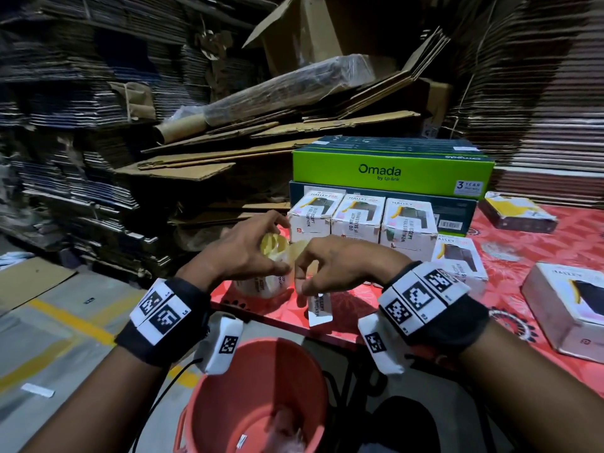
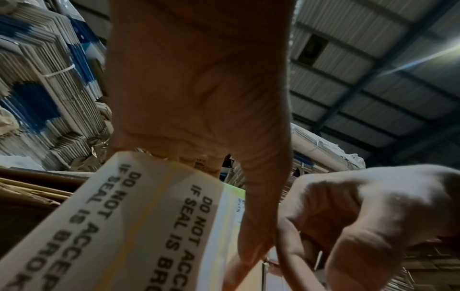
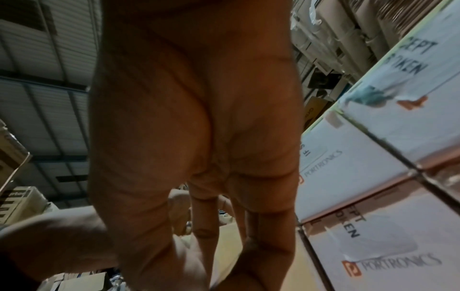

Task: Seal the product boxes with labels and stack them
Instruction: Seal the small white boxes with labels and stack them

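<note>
The left hand (image 1: 242, 253) grips the label roll (image 1: 271, 273), mostly hidden behind it, over the table's (image 1: 359, 325) near edge. The right hand (image 1: 330, 263) pinches a label (image 1: 319, 307), its fingertips obscured.

Left hand (image 1: 243, 248) and right hand (image 1: 340, 263), fingers pinched.

Dim warehouse light, dark vignetted corners, wide-angle bending at edges, wrist views soft and underexposed.

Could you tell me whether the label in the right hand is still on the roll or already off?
Off: the label hangs from the right hand, apart from the roll in the left hand.
</note>
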